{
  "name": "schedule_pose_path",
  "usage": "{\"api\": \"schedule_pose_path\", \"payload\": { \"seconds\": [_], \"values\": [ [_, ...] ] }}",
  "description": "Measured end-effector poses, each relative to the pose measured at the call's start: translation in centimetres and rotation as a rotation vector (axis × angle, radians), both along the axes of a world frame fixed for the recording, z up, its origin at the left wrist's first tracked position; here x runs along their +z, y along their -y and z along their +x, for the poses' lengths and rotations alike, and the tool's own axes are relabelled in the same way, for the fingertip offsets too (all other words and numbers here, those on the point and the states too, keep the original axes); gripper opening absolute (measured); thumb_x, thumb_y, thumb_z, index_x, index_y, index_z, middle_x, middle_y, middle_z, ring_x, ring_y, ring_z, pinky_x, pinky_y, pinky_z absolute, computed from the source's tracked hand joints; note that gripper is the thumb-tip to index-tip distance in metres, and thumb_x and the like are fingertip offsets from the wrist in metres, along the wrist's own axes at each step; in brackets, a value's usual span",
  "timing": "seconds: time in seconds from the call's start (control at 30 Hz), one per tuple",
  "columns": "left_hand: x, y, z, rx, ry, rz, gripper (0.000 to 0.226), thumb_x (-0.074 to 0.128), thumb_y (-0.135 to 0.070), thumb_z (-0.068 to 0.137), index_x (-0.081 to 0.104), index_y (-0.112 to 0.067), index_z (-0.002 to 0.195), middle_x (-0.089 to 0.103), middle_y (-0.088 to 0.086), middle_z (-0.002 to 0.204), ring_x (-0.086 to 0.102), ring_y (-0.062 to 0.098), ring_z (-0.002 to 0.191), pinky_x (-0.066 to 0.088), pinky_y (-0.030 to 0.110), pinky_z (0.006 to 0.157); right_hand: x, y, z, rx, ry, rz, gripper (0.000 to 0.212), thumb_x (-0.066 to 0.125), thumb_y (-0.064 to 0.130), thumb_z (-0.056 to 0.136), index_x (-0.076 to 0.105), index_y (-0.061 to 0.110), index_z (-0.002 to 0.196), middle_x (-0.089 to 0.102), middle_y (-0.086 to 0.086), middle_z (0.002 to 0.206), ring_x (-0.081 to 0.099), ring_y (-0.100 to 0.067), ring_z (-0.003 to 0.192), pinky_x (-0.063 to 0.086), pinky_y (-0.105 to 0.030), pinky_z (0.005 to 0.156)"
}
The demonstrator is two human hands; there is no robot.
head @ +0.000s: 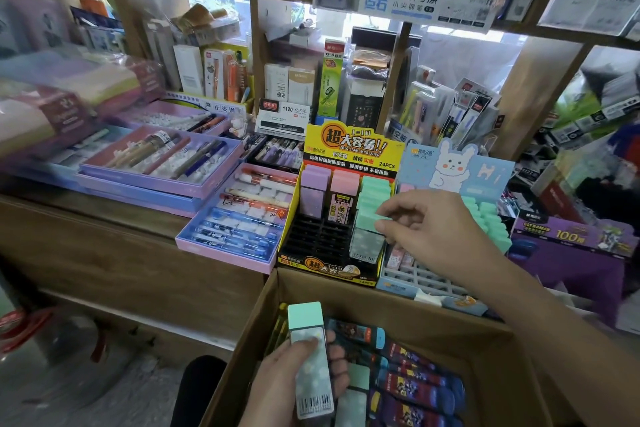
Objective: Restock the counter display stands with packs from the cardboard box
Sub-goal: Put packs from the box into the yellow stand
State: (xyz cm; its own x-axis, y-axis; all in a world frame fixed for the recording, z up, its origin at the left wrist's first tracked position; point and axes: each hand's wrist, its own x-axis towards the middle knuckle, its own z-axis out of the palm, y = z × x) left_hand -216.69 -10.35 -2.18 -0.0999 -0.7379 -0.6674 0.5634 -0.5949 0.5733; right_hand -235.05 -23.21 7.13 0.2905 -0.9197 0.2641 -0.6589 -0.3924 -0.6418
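Head view: we have one view only, looking down over the counter edge.
Box [381,295]: open, set against the counter front, with mint and dark packs lying inside.
Yellow stand [349,149]: on the counter just behind the box. The lilac and pink columns hold packs at the back only, the front slots [311,239] are bare, and the mint column is the fullest.
Right hand [426,225]: thumb and forefinger pinch the mint cap of the front pack [369,234] in the mint column.
Left hand [277,381]: fingers are wrapped round a spare pack [311,360], cap up, over the box.
Blue stand [450,166]: just right of the yellow one and partly behind the right arm. It has mint packs at the back and a bare grid in front.
Step in hand: we judge the right hand is seating the front pack. We cannot tell whether it is fully down.
Next move: release the front pack, then bring the spare pack to a free slot, cap up, and press it in straight.
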Motion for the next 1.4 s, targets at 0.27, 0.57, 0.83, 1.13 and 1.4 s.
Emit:
{"api": "schedule_pose_path", "payload": {
  "seconds": [0.27, 0.57, 0.83, 1.13, 1.4],
  "values": [
    [-1.2, 0.8, 0.4, -0.019, -0.03, 0.026, 0.03, 0.041, -0.002, 0.105, 0.056, 0.007, 0.131, 0.05, 0.019, 0.071, 0.051, 0.028, 0.044, 0.046, 0.029, 0.028, -0.5, 0.1, 0.2, 0.011, -0.154, -0.087, 0.012, 0.075, 0.016, 0.093, 0.075, 0.02, 0.105, 0.058, 0.016, 0.072, 0.059, -0.008, 0.069, 0.049, -0.024, 0.07],
    [-2.6, -0.2, 1.0, -0.018, -0.012, -0.062, 0.045, 0.068, -0.017, 0.076, 0.064, 0.009, 0.114, 0.073, 0.021, 0.08, 0.072, 0.031, 0.063, 0.058, 0.034, 0.048, 0.2, 0.1, 1.1, 0.059, -0.54, -0.294, 0.022, 0.055, 0.024, 0.104, 0.076, 0.018, 0.106, 0.064, 0.002, 0.104, 0.06, -0.019, 0.096, 0.053, -0.037, 0.078],
    [-1.8, -0.9, 0.8, 0.083, 0.003, -0.106, 0.019, 0.06, -0.004, 0.094, 0.072, 0.009, 0.102, 0.071, 0.037, 0.088, 0.072, 0.043, 0.066, 0.06, 0.047, 0.063, -0.2, -0.4, 0.6, 0.039, -0.405, -0.256, 0.014, 0.065, 0.019, 0.1, 0.079, 0.015, 0.1, 0.063, 0.005, 0.096, 0.061, -0.016, 0.09, 0.053, -0.036, 0.082],
    [-1.4, -0.4, 0.8, 0.13, 0.156, -0.321, 0.018, 0.059, -0.006, 0.096, 0.067, -0.004, 0.112, 0.075, 0.028, 0.094, 0.076, 0.041, 0.085, 0.061, 0.037, 0.063, -4.1, -5.7, -2.9, 0.037, 0.066, 0.051, 0.015, 0.079, 0.022, 0.089, 0.076, 0.035, 0.082, 0.066, -0.002, 0.067, 0.058, -0.013, 0.062, 0.047, -0.016, 0.06],
    [0.1, 2.3, 1.7, 0.032, 0.433, -0.51, 0.017, 0.073, -0.029, 0.085, 0.078, -0.027, 0.101, 0.077, 0.008, 0.101, 0.075, 0.026, 0.09, 0.061, 0.04, 0.077, -12.2, -8.1, -6.8, 0.002, -0.017, 0.62, 0.009, 0.081, 0.021, 0.089, 0.08, 0.027, 0.083, 0.077, 0.003, 0.079, 0.067, -0.007, 0.071, 0.053, -0.025, 0.069]
  ]
}}
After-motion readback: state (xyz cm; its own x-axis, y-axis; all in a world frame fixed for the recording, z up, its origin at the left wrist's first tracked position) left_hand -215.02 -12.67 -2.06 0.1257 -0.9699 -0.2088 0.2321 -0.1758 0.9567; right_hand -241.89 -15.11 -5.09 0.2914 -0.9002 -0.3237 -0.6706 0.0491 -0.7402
